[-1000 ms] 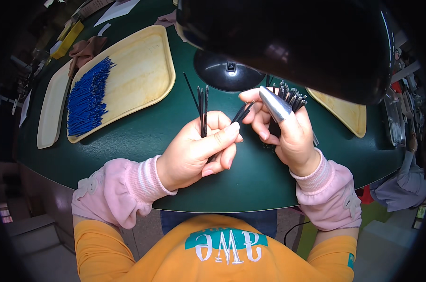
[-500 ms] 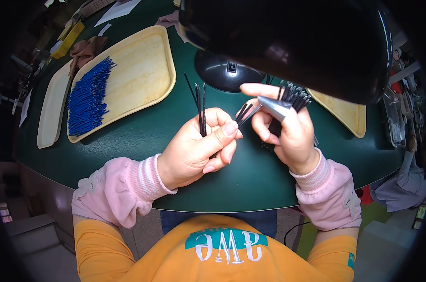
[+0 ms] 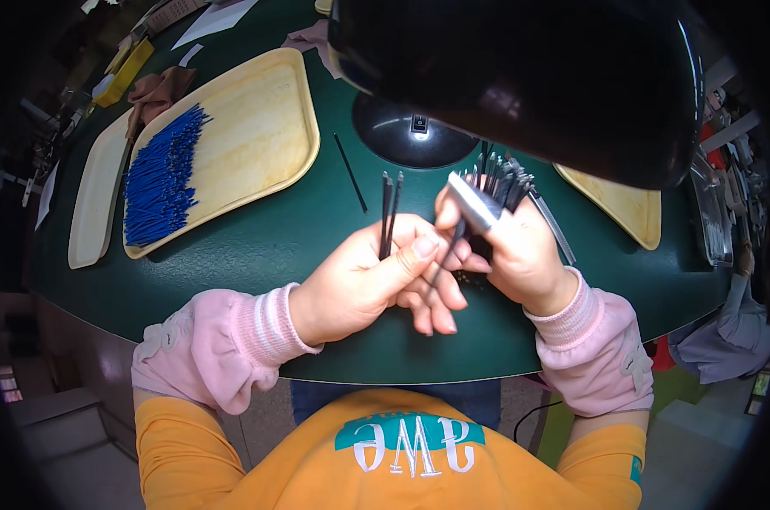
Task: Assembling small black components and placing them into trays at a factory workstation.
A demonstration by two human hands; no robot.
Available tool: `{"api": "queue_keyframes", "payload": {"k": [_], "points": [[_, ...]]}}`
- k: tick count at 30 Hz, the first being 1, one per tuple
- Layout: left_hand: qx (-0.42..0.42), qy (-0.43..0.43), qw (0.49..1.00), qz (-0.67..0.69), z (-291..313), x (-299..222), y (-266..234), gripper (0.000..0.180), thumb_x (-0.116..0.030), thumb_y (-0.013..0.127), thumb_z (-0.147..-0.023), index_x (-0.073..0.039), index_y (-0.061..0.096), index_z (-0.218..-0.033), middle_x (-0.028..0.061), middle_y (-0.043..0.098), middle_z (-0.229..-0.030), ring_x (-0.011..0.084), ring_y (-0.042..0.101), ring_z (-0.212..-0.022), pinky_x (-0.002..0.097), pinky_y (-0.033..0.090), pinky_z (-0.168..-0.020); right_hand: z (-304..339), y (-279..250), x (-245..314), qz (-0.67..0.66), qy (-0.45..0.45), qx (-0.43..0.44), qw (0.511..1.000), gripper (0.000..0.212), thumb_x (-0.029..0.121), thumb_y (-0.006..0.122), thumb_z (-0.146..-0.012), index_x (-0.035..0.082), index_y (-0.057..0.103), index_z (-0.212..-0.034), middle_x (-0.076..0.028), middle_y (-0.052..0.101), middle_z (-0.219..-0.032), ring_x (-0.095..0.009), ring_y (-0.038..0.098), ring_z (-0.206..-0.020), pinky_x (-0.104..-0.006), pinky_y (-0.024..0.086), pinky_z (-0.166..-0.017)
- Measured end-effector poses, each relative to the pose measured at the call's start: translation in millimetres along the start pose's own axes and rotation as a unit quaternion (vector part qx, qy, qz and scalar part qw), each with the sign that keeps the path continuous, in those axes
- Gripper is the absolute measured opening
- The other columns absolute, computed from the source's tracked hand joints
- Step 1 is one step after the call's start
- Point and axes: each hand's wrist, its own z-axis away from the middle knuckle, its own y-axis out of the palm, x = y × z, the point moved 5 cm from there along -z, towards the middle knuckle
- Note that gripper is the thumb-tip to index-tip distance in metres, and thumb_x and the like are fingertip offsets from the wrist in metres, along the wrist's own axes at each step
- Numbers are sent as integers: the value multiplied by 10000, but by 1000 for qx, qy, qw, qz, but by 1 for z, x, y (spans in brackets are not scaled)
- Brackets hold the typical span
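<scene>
My left hand (image 3: 363, 268) is closed, thumb against the index finger, with a few thin black wires (image 3: 390, 212) standing up from it. Its lower fingers are spread. Close beside it, my right hand (image 3: 521, 251) is wrapped round a thick bundle of black wires (image 3: 508, 180) with pale tips. A silver tapered metal piece (image 3: 477, 204) lies along my right thumb; its kind is unclear. Between the hands a single black wire (image 3: 443, 262) slants down, blurred by motion, so which hand grips it is hidden. Ahead of my left hand, one black wire (image 3: 349, 172) lies on the table.
A cream tray (image 3: 257, 110) at left holds many short blue wires (image 3: 159, 183); a narrower tray (image 3: 91, 212) stands beside it. A black lamp head (image 3: 521, 76) hangs over the work, its round base (image 3: 414, 144) on the green table (image 3: 317, 229). Another tray (image 3: 623, 204) sits right.
My left hand has shifted slightly right, and its lower fingers have spread. The silver piece has turned more upright. The slanting wire between the hands has swung down to a steeper angle.
</scene>
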Motion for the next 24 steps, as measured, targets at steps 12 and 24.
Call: {"api": "queue_keyframes", "payload": {"k": [12,24], "points": [[41,-95,994,-24,2,4,13,197,-192,378,-886,-15,441,-942,57,504,-608,50,360,-390,163,316,-394,1,9,5,102,-64,15,993,124,102,608,-749,8,552,-807,25,491,-607,-4,389,-516,-146,280,-436],[-77,55,995,-31,3,-11,-5,137,-153,356,-892,-34,415,-856,40,449,-527,38,280,-321,148,245,-323,3,-8,23,110,-151,-65,980,187,47,457,-799,-17,557,-945,-50,578,-751,-45,478,-577,-166,375,-502]]}}
